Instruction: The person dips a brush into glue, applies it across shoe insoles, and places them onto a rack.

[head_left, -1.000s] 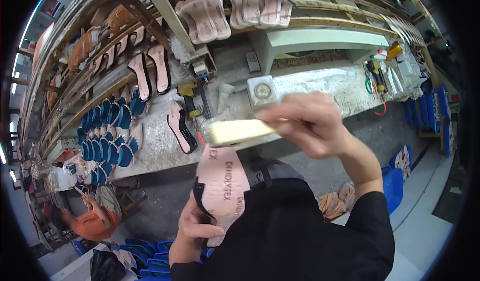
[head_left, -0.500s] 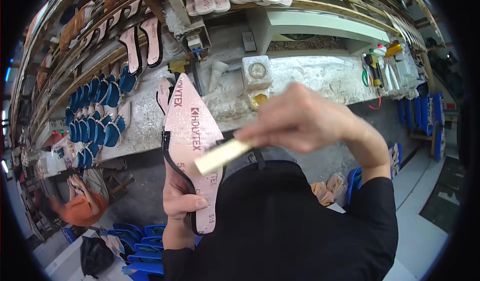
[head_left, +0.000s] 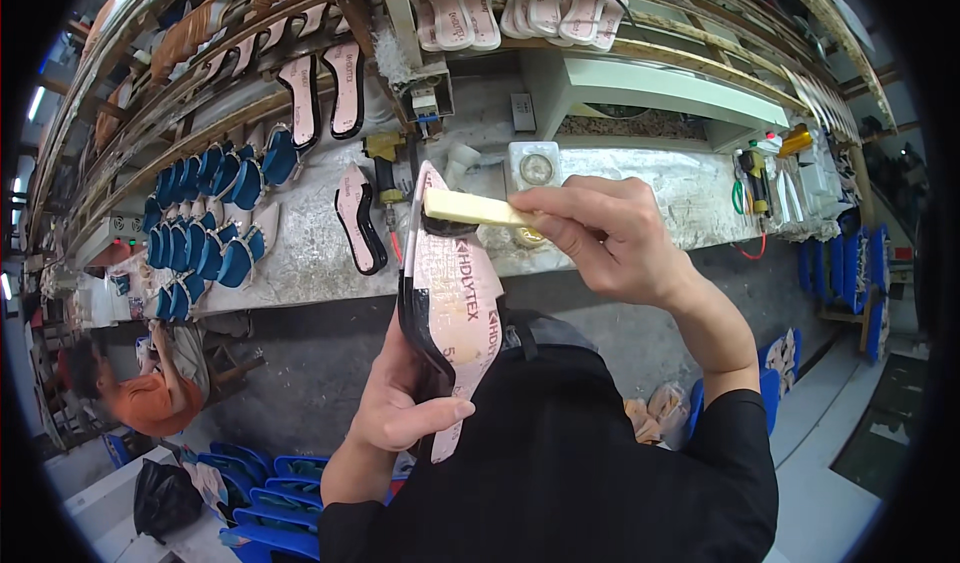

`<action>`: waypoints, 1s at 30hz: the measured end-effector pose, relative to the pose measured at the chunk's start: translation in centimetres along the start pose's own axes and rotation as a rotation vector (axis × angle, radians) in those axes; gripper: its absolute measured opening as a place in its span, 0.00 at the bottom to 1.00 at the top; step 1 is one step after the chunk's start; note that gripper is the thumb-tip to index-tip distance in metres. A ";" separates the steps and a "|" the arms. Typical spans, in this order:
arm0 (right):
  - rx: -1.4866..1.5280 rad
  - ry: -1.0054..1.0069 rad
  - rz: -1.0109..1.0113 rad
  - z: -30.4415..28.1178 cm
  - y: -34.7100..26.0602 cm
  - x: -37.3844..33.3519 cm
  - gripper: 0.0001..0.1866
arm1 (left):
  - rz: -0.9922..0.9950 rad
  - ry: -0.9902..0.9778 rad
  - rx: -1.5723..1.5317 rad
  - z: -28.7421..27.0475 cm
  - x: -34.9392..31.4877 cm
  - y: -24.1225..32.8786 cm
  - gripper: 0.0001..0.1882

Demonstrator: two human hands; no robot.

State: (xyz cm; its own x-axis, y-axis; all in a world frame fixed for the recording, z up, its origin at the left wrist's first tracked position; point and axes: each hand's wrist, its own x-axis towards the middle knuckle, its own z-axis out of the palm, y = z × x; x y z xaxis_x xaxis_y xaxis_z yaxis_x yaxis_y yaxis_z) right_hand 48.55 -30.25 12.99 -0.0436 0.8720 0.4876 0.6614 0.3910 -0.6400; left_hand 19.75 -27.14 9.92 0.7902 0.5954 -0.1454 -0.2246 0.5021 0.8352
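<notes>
My left hand (head_left: pixel 398 403) is wrapped round the narrow end of a pink printed insole (head_left: pixel 452 288) with a black edge, its thumb lying across the face. The insole is tilted, its pointed end up towards the bench. Between thumb and fingers, my right hand (head_left: pixel 612 235) pinches a pale yellow flat strip (head_left: pixel 470 208). The strip's far end lies across the insole near the point. Something dark shows beneath that end; whether it belongs to the strip or the insole I cannot tell.
On the bench (head_left: pixel 640 188) lie another black-edged insole (head_left: pixel 354 213), a yellow-and-black tool (head_left: pixel 385 153) and a white block-shaped container (head_left: pixel 522 170). Blue shoe parts (head_left: pixel 205 248) stand in rows at left. Racks (head_left: pixel 690 53) rise behind. A person in orange (head_left: pixel 155 403) sits at lower left.
The insole has moved right and tilted. My right hand has carried the strip from the insole's middle up to near its pointed end. The view has shifted, uncovering the other insole on the bench.
</notes>
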 end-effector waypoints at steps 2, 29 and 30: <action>0.002 -0.127 0.008 0.2 -0.5 -0.3 0.13 | -0.015 -0.003 -0.014 -0.4 0.1 -0.1 0.62; 0.031 -0.144 -0.059 0.3 -1.7 2.3 0.14 | 0.054 0.175 -0.342 0.0 1.0 0.1 0.59; 0.017 -0.184 -0.064 0.4 -1.3 2.8 0.14 | 0.060 0.176 -0.344 0.0 1.0 0.1 0.59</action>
State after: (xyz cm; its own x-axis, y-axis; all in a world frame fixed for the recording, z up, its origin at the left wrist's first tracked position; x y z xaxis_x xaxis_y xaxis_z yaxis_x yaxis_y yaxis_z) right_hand 47.21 -28.17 14.97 -0.2224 0.8838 0.4116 0.6404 0.4508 -0.6219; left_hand 20.48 -26.53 9.85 0.6668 0.7135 -0.2151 -0.4695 0.6264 0.6223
